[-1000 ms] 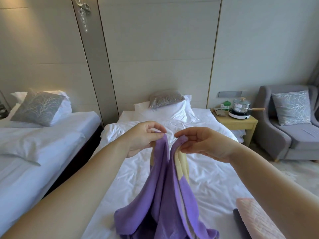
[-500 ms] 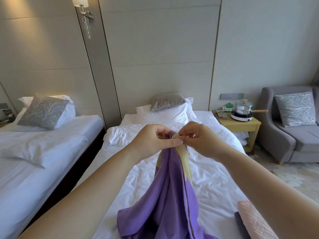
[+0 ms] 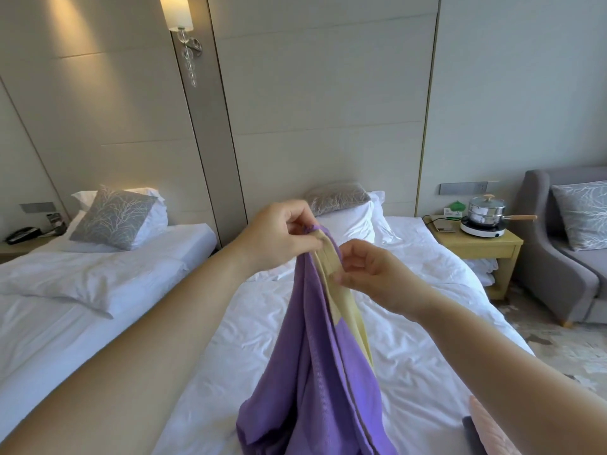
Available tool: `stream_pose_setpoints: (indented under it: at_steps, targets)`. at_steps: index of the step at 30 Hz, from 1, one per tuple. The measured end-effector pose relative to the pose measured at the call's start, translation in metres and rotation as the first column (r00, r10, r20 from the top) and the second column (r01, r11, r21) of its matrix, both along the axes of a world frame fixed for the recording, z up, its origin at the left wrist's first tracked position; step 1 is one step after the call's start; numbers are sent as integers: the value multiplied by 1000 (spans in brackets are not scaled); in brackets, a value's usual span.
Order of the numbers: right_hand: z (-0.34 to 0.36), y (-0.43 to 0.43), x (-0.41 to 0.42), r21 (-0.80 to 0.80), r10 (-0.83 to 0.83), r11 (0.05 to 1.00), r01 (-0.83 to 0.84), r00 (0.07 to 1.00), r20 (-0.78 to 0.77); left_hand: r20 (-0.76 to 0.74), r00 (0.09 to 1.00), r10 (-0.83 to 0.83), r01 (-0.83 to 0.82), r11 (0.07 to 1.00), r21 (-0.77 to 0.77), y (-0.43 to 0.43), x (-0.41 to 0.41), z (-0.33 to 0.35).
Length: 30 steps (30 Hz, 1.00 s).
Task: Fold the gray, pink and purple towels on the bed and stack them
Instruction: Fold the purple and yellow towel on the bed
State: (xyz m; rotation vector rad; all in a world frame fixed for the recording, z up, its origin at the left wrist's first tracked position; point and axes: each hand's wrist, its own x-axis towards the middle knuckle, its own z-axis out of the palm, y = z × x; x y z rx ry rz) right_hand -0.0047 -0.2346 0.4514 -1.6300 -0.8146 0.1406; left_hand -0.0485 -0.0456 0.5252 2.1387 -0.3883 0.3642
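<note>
A purple towel (image 3: 315, 372) with a pale yellow band is held up above the bed (image 3: 410, 356) in the middle of the frame. Its top corner is pinched between the thumb and curled fingers of the left hand (image 3: 279, 236), just above centre. The yellow edge is pinched a little lower and to the right by the right hand (image 3: 371, 274), whose fingers are curled onto the fabric. The two hands are near each other but not touching. From them the towel hangs in loose vertical folds, and its lower part is gathered on the white sheet at the bottom centre of the frame.

At the lower right corner a pink towel (image 3: 489, 431) is seen lying on the same bed, partly cut off by the frame edge. A gray towel (image 3: 470, 433) is seen as a dark strip touching its left side. How either is folded cannot be told.

At the head of the bed, white pillows and a gray patterned cushion (image 3: 338, 197) are propped against the wall. A second bed (image 3: 33, 356) with its own cushion is found at the left. At the right, a small wooden desk (image 3: 492, 245) carries a steel pot (image 3: 486, 210) on a white hotplate, and a gray armchair (image 3: 551, 257) stands beside it. A lit wall lamp (image 3: 179, 14) is mounted at the upper left.
</note>
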Motion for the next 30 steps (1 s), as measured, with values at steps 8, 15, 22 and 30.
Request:
stream_pose_setpoints:
  at_steps: [8,15,22,30]
  targets:
    - [-19,-6,7,-243,-49,968,69,995,86,262,960,97,-41,976,-213,4,20,50]
    - [-49,-24,14,-472,-87,877,95,995,39,352,865,358,-142,847,-513,13,54,67]
    - [-59,-50,21,-421,-426,810,409,903,58,217,858,466,-195,685,-702,45,76,39]
    - [-26,-85,55,-3,-804,586,811,581,130,3,864,504,-288,498,-818,94,89,-9]
